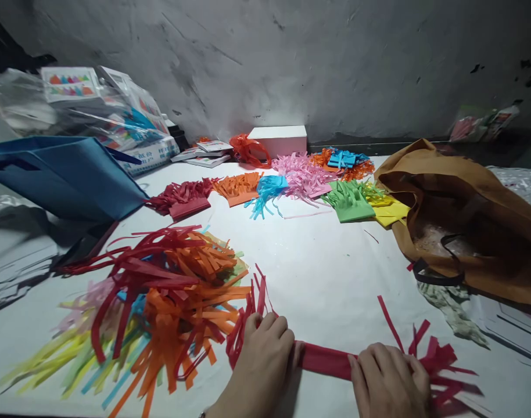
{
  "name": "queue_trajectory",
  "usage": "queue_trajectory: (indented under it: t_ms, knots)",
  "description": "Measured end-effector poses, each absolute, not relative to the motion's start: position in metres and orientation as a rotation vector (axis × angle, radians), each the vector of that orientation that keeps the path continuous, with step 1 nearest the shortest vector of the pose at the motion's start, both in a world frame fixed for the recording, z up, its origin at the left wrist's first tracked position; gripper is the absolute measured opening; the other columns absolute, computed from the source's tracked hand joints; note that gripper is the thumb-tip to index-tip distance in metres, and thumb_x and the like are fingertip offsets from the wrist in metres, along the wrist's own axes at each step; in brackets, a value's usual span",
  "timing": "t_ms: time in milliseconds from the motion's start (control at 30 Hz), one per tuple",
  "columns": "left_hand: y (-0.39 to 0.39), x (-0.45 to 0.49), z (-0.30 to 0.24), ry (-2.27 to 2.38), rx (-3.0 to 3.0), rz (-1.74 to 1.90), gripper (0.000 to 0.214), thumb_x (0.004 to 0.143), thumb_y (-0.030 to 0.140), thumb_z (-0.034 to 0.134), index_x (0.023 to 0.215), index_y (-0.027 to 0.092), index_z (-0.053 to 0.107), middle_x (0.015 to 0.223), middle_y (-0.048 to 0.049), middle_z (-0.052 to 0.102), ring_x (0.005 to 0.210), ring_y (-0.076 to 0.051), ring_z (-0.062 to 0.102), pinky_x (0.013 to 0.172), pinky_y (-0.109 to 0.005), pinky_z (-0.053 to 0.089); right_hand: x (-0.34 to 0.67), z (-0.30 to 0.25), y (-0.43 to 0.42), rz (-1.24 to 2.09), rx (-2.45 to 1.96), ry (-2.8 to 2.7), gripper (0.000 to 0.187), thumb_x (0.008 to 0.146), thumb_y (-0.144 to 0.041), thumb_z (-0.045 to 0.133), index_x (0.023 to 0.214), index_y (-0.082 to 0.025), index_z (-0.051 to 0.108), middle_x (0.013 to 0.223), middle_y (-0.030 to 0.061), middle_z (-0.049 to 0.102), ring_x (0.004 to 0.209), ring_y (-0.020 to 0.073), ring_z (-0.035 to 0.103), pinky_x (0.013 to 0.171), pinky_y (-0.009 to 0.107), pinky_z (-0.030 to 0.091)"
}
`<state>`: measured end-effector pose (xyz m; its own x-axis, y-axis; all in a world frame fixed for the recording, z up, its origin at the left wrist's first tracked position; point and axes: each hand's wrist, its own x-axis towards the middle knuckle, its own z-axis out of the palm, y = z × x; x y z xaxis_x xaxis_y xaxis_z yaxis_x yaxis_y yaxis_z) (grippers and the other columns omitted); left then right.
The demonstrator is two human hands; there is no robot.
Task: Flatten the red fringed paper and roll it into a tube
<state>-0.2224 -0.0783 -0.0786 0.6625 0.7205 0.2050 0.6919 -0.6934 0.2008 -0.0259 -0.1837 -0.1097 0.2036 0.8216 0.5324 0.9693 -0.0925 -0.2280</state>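
Observation:
A red paper strip (324,360) with fringed ends lies flat near the front edge of the white table (326,273). My left hand (265,357) has its fingers curled and presses down on the strip's left part. My right hand (390,380) is curled over the strip's right part, next to the red fringe (440,363). Both hands grip the strip. Just left of my left hand lies a heap of cut fringes (161,302) in red, orange, yellow and blue.
Folded fringed papers in red (182,200), orange (239,187), blue, pink (302,177), green (350,202) and yellow lie in a row further back. A brown cloth bag (461,215) is at the right, a blue bag (69,174) at the left, a white box (278,139) by the wall.

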Motion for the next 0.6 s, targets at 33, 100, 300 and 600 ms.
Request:
queue_trajectory:
  t_ms: [33, 100, 300, 600]
  knots:
    - [-0.077, -0.22, -0.078, 1.191, 2.78, 0.376, 0.026, 0.094, 0.015, 0.056, 0.069, 0.02, 0.064, 0.076, -0.0027, 0.065, 0.075, -0.024, 0.054, 0.081, -0.043, 0.033, -0.025, -0.109, -0.183, -0.389, -1.973, -1.648, 0.031, 0.1, -0.024, 0.045, 0.073, -0.023, 0.06, 0.069, 0.0012, 0.063, 0.069, 0.0236, 0.058, 0.075, 0.045, 0.036]
    - [-0.076, -0.217, -0.077, 1.198, 2.795, 0.328, 0.027, 0.093, 0.015, 0.056, 0.068, 0.02, 0.065, 0.075, -0.0029, 0.065, 0.075, -0.024, 0.055, 0.08, -0.043, 0.034, -0.026, -0.108, -0.182, -0.483, -1.957, -1.609, 0.019, 0.098, -0.022, 0.051, 0.084, -0.022, 0.065, 0.082, 0.0052, 0.07, 0.08, 0.0271, 0.063, 0.082, 0.049, 0.038]
    - [-0.075, -0.22, -0.075, 1.209, 2.73, 0.349, 0.019, 0.09, 0.016, 0.064, 0.071, 0.019, 0.065, 0.077, -0.0027, 0.066, 0.076, -0.024, 0.057, 0.081, -0.044, 0.036, -0.041, -0.117, -0.175, -0.456, -1.463, -1.84, 0.02, 0.097, -0.01, 0.051, 0.097, -0.019, 0.069, 0.088, 0.004, 0.074, 0.088, 0.0217, 0.067, 0.096, 0.044, 0.04]
    - [-0.085, -0.227, -0.082, 0.692, 2.747, 0.843, 0.024, 0.105, 0.023, 0.047, 0.084, 0.022, 0.061, 0.081, 0.0021, 0.065, 0.085, -0.019, 0.056, 0.109, -0.045, 0.021, -0.054, -0.121, -0.168, -0.346, -1.45, -1.777, 0.026, 0.104, -0.021, 0.042, 0.092, -0.02, 0.066, 0.084, 0.0028, 0.069, 0.078, 0.0196, 0.059, 0.086, 0.04, 0.039]
